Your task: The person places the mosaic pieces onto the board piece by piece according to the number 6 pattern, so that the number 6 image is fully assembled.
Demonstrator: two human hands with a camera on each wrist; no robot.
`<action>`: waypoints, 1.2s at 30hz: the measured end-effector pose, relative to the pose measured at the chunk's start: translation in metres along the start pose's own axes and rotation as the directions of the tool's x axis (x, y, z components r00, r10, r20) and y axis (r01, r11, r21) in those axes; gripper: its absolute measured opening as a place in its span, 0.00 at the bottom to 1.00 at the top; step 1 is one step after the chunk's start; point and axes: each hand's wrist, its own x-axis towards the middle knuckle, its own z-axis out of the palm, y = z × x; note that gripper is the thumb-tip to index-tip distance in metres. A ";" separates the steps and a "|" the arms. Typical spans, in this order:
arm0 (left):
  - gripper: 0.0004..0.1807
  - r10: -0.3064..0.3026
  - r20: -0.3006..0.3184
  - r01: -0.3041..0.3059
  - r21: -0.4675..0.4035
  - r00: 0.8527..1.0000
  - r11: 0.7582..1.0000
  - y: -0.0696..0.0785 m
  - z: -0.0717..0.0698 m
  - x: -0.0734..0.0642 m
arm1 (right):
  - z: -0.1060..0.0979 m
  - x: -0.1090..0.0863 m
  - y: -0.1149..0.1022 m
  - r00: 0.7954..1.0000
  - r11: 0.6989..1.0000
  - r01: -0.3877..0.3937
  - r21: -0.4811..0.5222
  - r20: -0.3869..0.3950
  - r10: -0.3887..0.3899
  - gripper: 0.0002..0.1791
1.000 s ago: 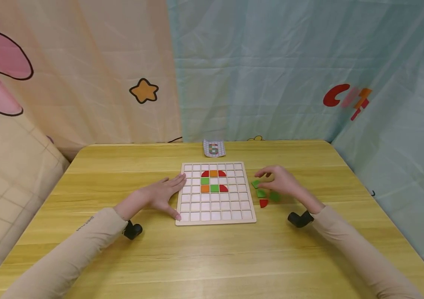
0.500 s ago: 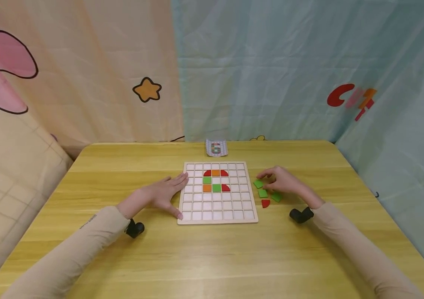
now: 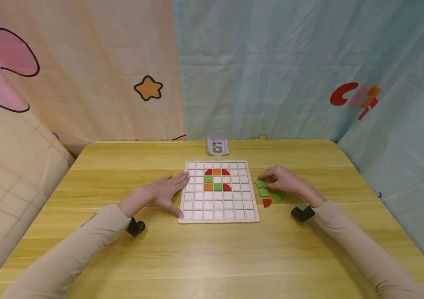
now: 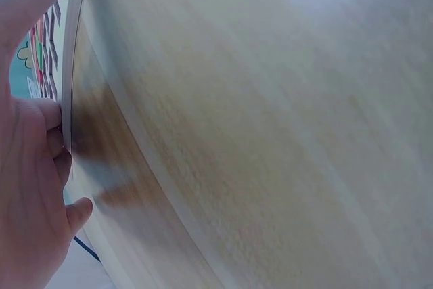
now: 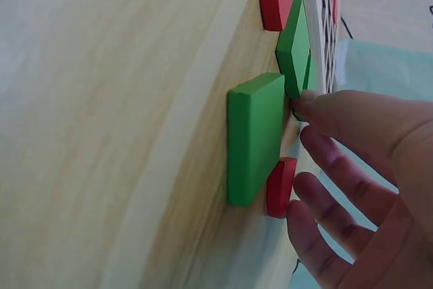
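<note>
A wooden grid board (image 3: 201, 215) lies mid-table, with red, orange and green flat tiles set in several upper cells. My left hand (image 3: 165, 194) rests spread along its left edge, fingertips on the frame and thumb near the lower left corner. Right of the board, my right hand (image 3: 283, 180) pinches the farthest green square tile (image 3: 259, 183) between thumb and index finger at table level. Close by lie another green square tile (image 3: 264, 192), a third green square tile (image 5: 256, 140) and a red quarter-round tile (image 3: 267, 203). The right wrist view also shows a second red tile (image 5: 281, 187) beyond the fingers, hidden in the head view.
Behind the board lies a small printed card (image 3: 217, 147) with a coloured grid pattern. Printed curtains (image 3: 271, 74) hang at the table's back edge and along both sides. The wooden table (image 3: 212, 257) extends in front of the board.
My right thumb and index finger have come down and closed in on the far green tile. My left hand stays on the board's edge. The head view has shifted slightly.
</note>
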 end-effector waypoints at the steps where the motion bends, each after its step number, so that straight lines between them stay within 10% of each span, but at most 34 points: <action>1: 0.67 -0.001 0.000 0.001 0.003 1.000 1.000 0.000 0.000 0.000 | 0.000 0.000 0.000 1.000 1.000 0.007 -0.013 0.003 -0.007 0.16; 36: 0.67 0.006 -0.002 -0.007 -0.007 1.000 1.000 -0.001 0.002 0.000 | 0.000 0.001 -0.015 0.972 0.960 -0.229 -0.163 -0.090 0.216 0.20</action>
